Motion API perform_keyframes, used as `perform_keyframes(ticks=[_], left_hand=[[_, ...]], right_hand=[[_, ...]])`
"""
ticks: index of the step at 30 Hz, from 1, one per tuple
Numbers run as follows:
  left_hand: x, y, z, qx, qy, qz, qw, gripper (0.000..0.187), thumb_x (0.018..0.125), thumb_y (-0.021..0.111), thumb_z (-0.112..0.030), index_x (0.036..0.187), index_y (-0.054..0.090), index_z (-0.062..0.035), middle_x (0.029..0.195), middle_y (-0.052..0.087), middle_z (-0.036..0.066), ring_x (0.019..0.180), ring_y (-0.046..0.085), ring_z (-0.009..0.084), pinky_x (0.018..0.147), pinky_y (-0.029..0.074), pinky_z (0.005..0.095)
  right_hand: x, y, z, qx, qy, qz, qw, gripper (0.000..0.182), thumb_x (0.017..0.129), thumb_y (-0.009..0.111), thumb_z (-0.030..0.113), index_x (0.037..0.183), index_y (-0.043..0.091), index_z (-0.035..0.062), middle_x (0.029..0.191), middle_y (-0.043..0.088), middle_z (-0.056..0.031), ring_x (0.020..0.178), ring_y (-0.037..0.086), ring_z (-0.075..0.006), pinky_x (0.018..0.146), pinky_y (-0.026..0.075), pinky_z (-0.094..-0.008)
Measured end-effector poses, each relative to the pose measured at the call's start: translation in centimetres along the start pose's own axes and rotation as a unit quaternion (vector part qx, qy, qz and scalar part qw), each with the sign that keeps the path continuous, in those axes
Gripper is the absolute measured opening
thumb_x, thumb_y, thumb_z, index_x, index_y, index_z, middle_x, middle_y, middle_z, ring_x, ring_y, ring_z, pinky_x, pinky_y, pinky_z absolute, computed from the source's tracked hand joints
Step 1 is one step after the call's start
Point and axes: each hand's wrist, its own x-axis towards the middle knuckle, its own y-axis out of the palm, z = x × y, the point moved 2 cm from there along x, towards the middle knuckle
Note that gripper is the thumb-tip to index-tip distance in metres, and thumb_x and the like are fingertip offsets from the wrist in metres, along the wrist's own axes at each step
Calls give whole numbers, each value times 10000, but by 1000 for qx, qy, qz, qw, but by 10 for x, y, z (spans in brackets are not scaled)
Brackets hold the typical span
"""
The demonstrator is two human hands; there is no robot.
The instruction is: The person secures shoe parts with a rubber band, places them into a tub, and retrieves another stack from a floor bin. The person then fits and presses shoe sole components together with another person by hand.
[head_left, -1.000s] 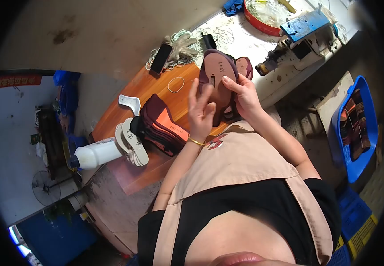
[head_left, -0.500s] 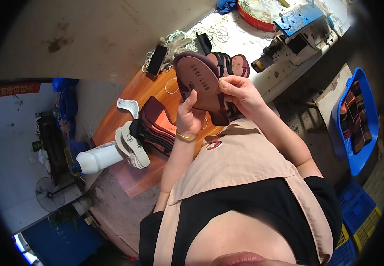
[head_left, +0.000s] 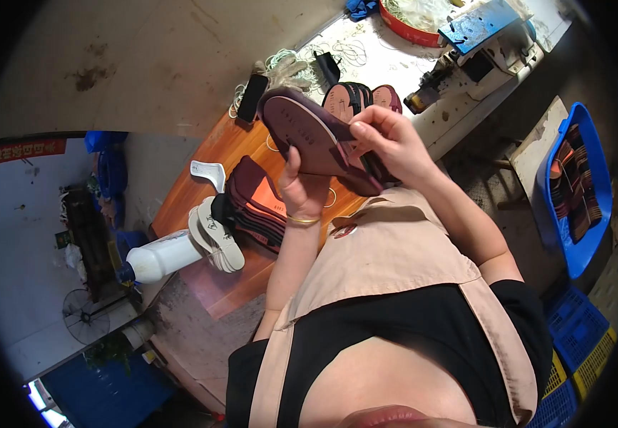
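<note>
A maroon shoe insole (head_left: 300, 128) with stamped digits on its face is held up in front of my apron, toe end pointing up and left. My left hand (head_left: 304, 189) grips its lower edge, thumb on the printed face. On the far edge, the fingers of my right hand (head_left: 393, 143) pinch a dark flap (head_left: 343, 127) of the insole's cover and hold it away from the face. Under and beyond the insole lie finished-looking pieces with black straps (head_left: 342, 101). Left of my left hand sits a stack of maroon and orange insoles (head_left: 257, 196).
The wooden table (head_left: 234, 150) carries beige insoles (head_left: 217, 235), a white bottle (head_left: 157, 257), a white foot-shaped piece (head_left: 209, 173) and a phone (head_left: 253, 98). Beyond stand a machine with a blue plate (head_left: 481, 28) and a red basin (head_left: 407, 30). A blue basket (head_left: 595, 239) is at right.
The insole has tilted, its toe end swinging left and its heel end right. My right hand has pulled the edge flap outward from the printed face.
</note>
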Motion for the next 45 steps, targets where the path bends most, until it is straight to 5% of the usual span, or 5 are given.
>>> perform_keyframes(ticks=[6, 9, 15, 22, 45], left_hand=[[8, 2, -15, 83, 58, -57, 993, 419, 858, 600, -182, 1240, 466, -72, 1145, 572, 47, 1070, 537, 204, 945, 403, 373], [15, 21, -25, 253, 75, -19, 964, 427, 827, 628, -93, 1222, 470, -55, 1111, 577, 45, 1005, 563, 165, 893, 438, 315], [69, 34, -4, 579, -130, 113, 797, 433, 732, 725, -83, 1113, 538, 1, 1011, 596, 39, 918, 557, 103, 819, 460, 248], [172, 20, 74, 614, -260, 118, 736, 435, 704, 761, -58, 1018, 462, -27, 880, 596, 73, 816, 585, 116, 719, 489, 231], [134, -9, 102, 619, -101, -84, 774, 401, 844, 645, -186, 1167, 452, -48, 956, 597, 54, 803, 572, 118, 682, 486, 259]], right_hand=[[-11, -6, 1, -199, -62, 23, 978, 161, 927, 518, 171, 951, 526, 13, 843, 536, 0, 780, 528, -54, 701, 476, -205], [-17, -27, -13, -68, 49, 98, 992, 183, 927, 522, 190, 1010, 515, 27, 868, 540, 7, 825, 533, -48, 736, 443, -191], [-32, -56, -24, 92, 39, -63, 993, 316, 893, 570, 226, 1127, 526, 18, 987, 611, -48, 867, 586, -101, 724, 497, -251], [-40, -95, -60, 248, 27, -315, 916, 232, 897, 550, 204, 1043, 555, 23, 989, 619, -91, 837, 628, -169, 704, 542, -291], [1, -143, -76, -57, 23, -349, 935, 382, 853, 604, 384, 722, 583, 25, 587, 549, -9, 491, 523, -81, 436, 423, -218]])
